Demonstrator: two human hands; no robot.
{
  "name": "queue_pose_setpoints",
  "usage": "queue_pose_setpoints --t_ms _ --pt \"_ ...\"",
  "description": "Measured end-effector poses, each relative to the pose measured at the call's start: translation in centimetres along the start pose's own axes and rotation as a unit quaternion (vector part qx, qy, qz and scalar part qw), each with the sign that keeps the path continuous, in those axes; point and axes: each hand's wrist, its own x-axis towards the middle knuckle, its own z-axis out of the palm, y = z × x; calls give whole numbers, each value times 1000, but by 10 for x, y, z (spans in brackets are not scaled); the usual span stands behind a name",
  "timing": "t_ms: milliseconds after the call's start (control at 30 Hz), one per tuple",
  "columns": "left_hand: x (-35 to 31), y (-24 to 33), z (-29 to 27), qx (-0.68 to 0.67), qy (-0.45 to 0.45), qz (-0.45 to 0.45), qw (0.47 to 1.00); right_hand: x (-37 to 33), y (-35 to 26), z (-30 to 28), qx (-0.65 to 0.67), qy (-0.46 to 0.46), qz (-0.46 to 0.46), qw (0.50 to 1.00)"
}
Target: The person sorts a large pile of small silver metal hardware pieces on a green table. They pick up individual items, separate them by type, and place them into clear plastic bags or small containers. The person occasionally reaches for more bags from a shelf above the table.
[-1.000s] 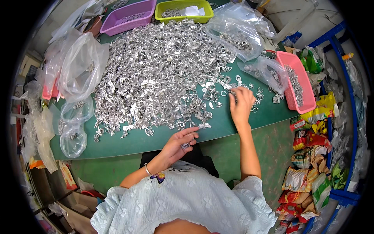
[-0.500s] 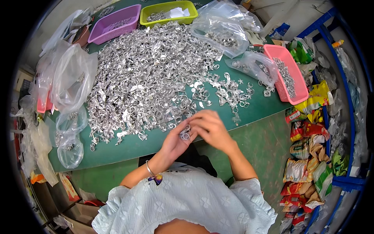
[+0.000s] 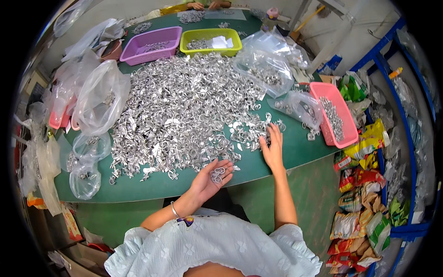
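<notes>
My left hand [image 3: 210, 180] is palm up at the table's near edge, cradling several silver-coloured rings [image 3: 217, 175] on its palm, fingers loosely extended. Farther right, my right hand [image 3: 273, 150] reaches over the small group of metal pieces [image 3: 249, 131] beside the main heap, its fingers spread and its fingertips at the pieces. Nothing can be seen held in it. The large heap of silver-coloured rings and small ornaments [image 3: 180, 111] covers much of the green table [image 3: 295, 152] in front of me.
Behind the heap stand a purple basket [image 3: 138, 57] and a yellow-green basket [image 3: 236, 45]; a pink basket [image 3: 348, 131] is at right. Clear plastic bags [image 3: 104, 99] lie on both sides. Another person's hands [image 3: 203, 5] work at the far edge. A blue rack [image 3: 406, 120] stands right.
My right hand has left my left hand and moved right to the small group of pieces. My left palm has opened out, showing the rings. The view has tipped up, revealing another person's hands.
</notes>
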Motion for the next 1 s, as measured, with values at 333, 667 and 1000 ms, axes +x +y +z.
queue_pose_setpoints --t_ms 333,667,1000 --pt "9 19 39 7 -68 80 994 -11 -141 8 112 -130 -280 945" --pt "2 33 74 62 -30 113 991 -11 -161 29 380 -18 -143 914" --pt "-6 29 131 203 28 296 933 51 -166 37 858 11 304 414"
